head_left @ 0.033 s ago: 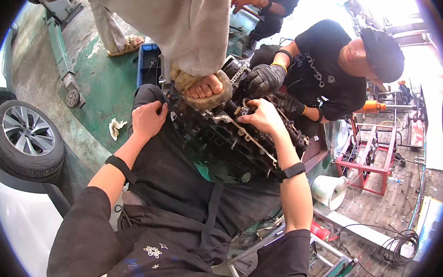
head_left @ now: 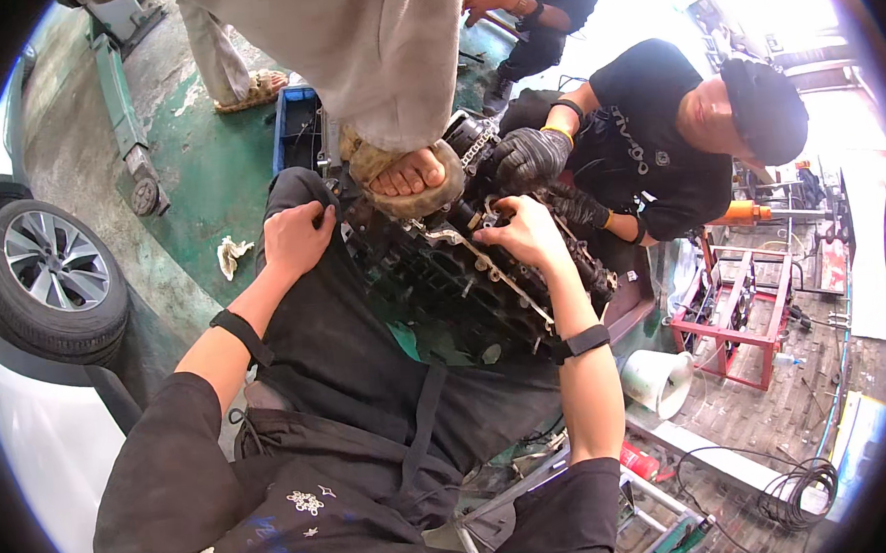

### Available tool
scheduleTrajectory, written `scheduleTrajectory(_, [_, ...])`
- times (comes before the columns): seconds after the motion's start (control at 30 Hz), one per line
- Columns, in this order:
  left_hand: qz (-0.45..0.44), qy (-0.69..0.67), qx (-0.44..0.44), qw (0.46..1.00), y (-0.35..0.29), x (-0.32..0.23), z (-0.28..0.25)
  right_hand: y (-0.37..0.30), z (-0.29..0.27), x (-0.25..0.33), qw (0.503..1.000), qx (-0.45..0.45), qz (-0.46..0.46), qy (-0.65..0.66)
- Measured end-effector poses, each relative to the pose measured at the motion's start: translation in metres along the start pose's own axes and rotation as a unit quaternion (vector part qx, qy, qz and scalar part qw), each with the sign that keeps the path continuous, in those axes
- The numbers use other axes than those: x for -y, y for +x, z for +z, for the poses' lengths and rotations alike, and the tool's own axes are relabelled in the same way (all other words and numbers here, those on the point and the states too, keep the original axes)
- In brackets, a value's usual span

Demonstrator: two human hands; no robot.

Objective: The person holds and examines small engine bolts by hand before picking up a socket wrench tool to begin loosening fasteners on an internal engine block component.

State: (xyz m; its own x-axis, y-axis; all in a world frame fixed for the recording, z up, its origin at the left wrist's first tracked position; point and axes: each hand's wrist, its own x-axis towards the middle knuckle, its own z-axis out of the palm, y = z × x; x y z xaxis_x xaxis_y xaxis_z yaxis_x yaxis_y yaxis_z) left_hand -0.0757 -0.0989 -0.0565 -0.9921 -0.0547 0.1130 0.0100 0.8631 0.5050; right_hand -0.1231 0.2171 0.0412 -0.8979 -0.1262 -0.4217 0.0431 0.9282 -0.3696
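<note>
A dark, greasy engine block (head_left: 464, 285) with a metal gasket edge lies in front of my knees. My right hand (head_left: 526, 234) is on its upper edge, fingers curled and pinching a small part there. My left hand (head_left: 296, 239) rests on my black-trousered knee and holds nothing. Across the engine, a crouching person in black presses a gloved hand (head_left: 527, 157) onto the chain end. A standing person's sandalled foot (head_left: 408, 178) is planted on top of the engine.
A car wheel (head_left: 52, 277) and white bodywork are at the left. A floor jack (head_left: 128, 103) and a rag (head_left: 232, 256) lie on the green floor. A blue crate (head_left: 300, 124) sits behind the engine. On the right are a white bucket (head_left: 659, 377), a red frame (head_left: 740, 311) and coiled cable (head_left: 800, 488).
My right hand's fingers have shifted very slightly on the engine's upper edge. Nothing else has visibly moved.
</note>
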Motion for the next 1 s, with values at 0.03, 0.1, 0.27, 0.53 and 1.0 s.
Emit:
scheduleTrajectory(0.03, [0.002, -0.001, -0.001, 1.0, 0.0, -0.001, 0.0, -0.001, -0.001, 0.001, 0.999, -0.015, 0.015, 0.025])
scheduleTrajectory(0.1, [0.005, -0.002, -0.002, 1.0, 0.0, -0.001, 0.001, 0.0, 0.004, -0.005, 0.998, -0.036, 0.012, 0.041])
scheduleTrajectory(0.27, [0.01, 0.011, -0.007, 1.0, -0.001, -0.003, -0.001, -0.003, 0.016, -0.006, 0.998, -0.054, -0.019, 0.01])
scheduleTrajectory(0.53, [0.009, 0.011, -0.004, 1.0, -0.001, 0.0, 0.001, -0.01, 0.013, -0.005, 0.996, -0.051, 0.026, 0.066])
scheduleTrajectory(1.0, [-0.005, 0.007, 0.009, 1.0, -0.001, -0.003, -0.001, -0.011, 0.021, -0.018, 0.994, -0.051, 0.001, 0.099])
